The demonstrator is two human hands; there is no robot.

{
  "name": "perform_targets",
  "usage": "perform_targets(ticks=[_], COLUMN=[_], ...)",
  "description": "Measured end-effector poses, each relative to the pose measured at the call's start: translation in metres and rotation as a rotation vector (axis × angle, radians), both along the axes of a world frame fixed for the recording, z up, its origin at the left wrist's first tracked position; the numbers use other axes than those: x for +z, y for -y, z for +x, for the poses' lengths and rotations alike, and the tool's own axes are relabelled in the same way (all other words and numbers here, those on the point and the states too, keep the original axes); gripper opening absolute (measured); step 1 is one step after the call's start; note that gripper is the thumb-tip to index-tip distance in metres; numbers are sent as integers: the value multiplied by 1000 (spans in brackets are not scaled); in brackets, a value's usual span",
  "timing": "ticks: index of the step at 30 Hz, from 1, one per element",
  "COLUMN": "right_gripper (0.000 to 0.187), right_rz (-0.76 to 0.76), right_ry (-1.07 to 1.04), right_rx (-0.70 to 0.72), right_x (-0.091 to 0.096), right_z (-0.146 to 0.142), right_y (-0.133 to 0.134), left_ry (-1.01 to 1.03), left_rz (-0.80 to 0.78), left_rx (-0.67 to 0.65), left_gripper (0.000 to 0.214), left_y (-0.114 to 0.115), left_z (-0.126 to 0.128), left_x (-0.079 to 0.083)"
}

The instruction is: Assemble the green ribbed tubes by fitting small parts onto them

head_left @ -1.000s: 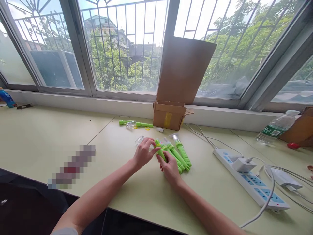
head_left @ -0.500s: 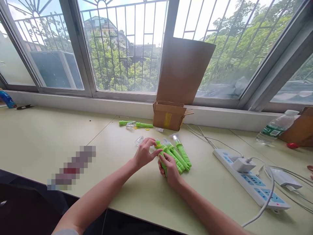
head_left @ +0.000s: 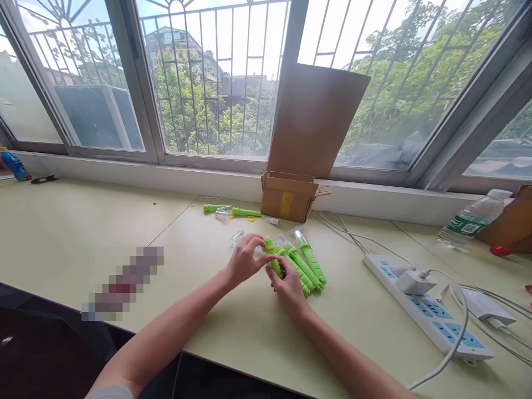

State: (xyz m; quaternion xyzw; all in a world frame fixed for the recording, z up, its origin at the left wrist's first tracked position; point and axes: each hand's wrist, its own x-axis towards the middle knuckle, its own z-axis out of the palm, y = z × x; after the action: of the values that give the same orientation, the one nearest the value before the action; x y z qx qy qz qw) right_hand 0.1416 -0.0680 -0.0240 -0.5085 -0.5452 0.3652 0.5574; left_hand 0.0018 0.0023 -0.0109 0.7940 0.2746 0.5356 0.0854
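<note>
My left hand [head_left: 245, 260] pinches the top end of a green plastic tube [head_left: 275, 268], near a yellow ring. Lower down, the fingers of my right hand [head_left: 291, 285] are wrapped round the same tube, which is tilted. Close beside it on the right lie several similar green tubes [head_left: 312, 263], some with clear tips. A clear plastic piece [head_left: 236, 239] rests just beyond my left hand. Farther back are more green parts [head_left: 246, 212], a loose yellow ring [head_left: 251, 219] and a small clear and white piece [head_left: 271, 221].
A cardboard box [head_left: 286, 197] with its flap raised stands against the window ledge. To the right are a white power strip [head_left: 428, 310] with cables, a water bottle [head_left: 474, 219] and a red object [head_left: 500, 250]. A blurred patch [head_left: 124, 285] covers something at left.
My right hand has shifted slightly on the green tube, its fingers now a little closer to my left hand. Both hands keep hold of it; the other parts lie as before.
</note>
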Motion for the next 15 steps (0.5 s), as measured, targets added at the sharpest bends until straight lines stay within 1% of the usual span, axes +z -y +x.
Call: perform_targets(ticks=[2, 5, 10, 15], right_gripper=[29, 26, 19, 23], right_rz=[28, 11, -71, -150], right_ry=[54, 41, -111, -240], right_rx=[-29, -30, 94, 172], right_x=[0, 0, -1, -2], right_z=[0, 1, -2, -3], right_y=[0, 0, 1, 2], left_ry=[-24, -36, -17, -5], left_rz=[24, 40, 50, 53], left_rx=[34, 47, 41, 36], left_gripper=[28, 28, 29, 30], left_y=[2, 4, 3, 1], left_z=[1, 2, 2, 2], left_x=[1, 2, 2, 0])
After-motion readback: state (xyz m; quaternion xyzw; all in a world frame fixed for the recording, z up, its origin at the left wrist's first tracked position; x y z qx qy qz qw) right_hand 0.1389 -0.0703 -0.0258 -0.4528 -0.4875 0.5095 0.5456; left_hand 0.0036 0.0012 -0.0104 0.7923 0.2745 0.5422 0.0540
